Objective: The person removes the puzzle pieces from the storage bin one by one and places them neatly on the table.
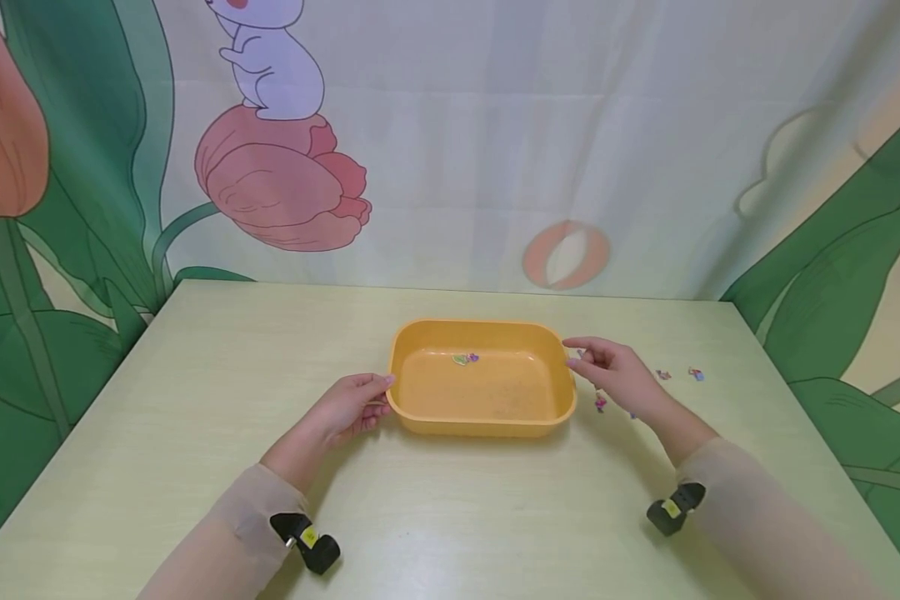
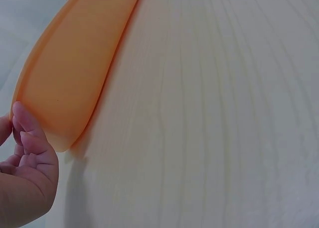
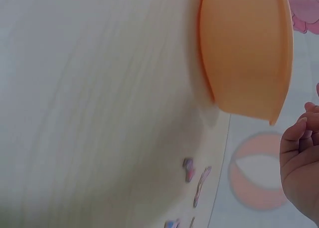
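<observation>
A yellow-orange plastic tray sits on the table, its rounded side wall seen in the left wrist view. My left hand grips its left end, thumb at the rim and fingers curled outside. Close to the right end is my right hand, thumb and forefinger apart, the other fingers loosely bent. In the right wrist view a gap shows between this hand and the tray wall. Two small pieces, one green and one purple, lie inside the tray.
Several small colourful pieces lie right of the tray, among them a pink-and-purple one, a reddish one and a blue-and-red one. The pale wooden table ends at a printed curtain behind.
</observation>
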A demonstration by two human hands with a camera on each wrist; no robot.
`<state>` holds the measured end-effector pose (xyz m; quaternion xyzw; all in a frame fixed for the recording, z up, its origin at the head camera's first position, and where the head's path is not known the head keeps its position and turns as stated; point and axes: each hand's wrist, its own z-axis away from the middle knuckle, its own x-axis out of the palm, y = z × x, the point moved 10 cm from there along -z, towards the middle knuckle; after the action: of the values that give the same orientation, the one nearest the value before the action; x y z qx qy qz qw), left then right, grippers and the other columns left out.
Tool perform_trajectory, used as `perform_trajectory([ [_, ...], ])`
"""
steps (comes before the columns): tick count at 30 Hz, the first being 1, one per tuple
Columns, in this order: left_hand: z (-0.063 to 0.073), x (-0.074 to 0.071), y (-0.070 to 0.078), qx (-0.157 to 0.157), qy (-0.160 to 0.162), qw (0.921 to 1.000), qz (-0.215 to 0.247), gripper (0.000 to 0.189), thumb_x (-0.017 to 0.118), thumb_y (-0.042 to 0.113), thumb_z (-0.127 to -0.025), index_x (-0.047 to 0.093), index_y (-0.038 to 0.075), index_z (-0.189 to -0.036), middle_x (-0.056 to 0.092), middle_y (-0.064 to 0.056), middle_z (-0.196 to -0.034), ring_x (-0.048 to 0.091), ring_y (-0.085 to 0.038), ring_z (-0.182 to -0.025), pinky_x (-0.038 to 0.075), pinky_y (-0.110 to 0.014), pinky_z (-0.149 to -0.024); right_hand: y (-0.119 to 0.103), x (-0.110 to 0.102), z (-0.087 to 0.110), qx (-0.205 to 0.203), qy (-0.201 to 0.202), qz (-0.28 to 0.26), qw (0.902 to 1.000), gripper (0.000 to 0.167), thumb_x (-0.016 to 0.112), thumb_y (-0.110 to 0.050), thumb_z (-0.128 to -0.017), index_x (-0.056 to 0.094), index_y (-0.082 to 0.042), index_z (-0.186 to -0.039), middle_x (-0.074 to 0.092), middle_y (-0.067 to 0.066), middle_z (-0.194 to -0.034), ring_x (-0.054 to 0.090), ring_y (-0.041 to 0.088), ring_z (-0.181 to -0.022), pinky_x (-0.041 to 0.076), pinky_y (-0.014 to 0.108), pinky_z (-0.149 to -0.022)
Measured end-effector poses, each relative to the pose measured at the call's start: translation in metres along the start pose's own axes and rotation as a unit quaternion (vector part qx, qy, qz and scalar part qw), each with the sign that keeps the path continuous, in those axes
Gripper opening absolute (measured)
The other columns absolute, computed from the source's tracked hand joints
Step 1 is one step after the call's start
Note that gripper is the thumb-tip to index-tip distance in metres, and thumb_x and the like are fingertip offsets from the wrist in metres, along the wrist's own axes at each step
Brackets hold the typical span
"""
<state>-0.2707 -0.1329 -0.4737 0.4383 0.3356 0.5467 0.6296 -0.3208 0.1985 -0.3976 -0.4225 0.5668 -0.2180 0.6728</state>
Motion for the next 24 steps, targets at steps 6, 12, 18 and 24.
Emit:
perform_trajectory([
  [6,0.003,0.000,0.000,-0.001,0.001,1.0000,-0.004,0.033,0.054,0.028,-0.096,0.054,-0.004,-0.103,0.057,0.000,-0.072,0.053,-0.008,-0.062,0.043,-0.017,-0.053,-0.017,0.016,-0.011,-0.013,-0.012,-0.031,0.9994,0.041,0.061,-0.023,-0.092,0.054,-0.002,-0.127,0.051,0.009,-0.082,0.047,0.019,-0.068,0.042,0.024,-0.052],
  [12,0.004,0.000,0.000,-0.004,0.002,1.0000,-0.002,0.032,0.053,0.028,-0.096,0.054,-0.004,-0.101,0.057,0.000,-0.072,0.052,-0.008,-0.061,0.043,-0.017,-0.052,-0.027,0.032,-0.025,-0.020,-0.023,-0.050,0.9983,0.042,0.062,-0.025,-0.091,0.055,-0.003,-0.126,0.050,0.009,-0.081,0.045,0.019,-0.067,0.041,0.026,-0.056],
  [18,0.004,0.000,0.000,-0.007,0.003,1.0000,0.002,0.032,0.053,0.028,-0.096,0.054,-0.004,-0.104,0.058,0.000,-0.072,0.053,-0.007,-0.061,0.043,-0.017,-0.052,-0.032,0.045,-0.036,-0.019,-0.036,-0.062,0.9972,0.042,0.061,-0.028,-0.091,0.056,-0.004,-0.126,0.049,0.009,-0.078,0.044,0.019,-0.065,0.040,0.027,-0.056],
  [24,0.002,0.000,0.000,-0.009,0.003,0.9999,0.004,0.034,0.053,0.028,-0.096,0.053,-0.004,-0.105,0.057,0.000,-0.072,0.054,-0.008,-0.061,0.043,-0.017,-0.052,-0.040,0.059,-0.046,-0.029,-0.047,-0.068,0.9962,0.040,0.060,-0.023,-0.092,0.056,-0.002,-0.125,0.048,0.005,-0.074,0.042,0.016,-0.062,0.036,0.025,-0.054],
])
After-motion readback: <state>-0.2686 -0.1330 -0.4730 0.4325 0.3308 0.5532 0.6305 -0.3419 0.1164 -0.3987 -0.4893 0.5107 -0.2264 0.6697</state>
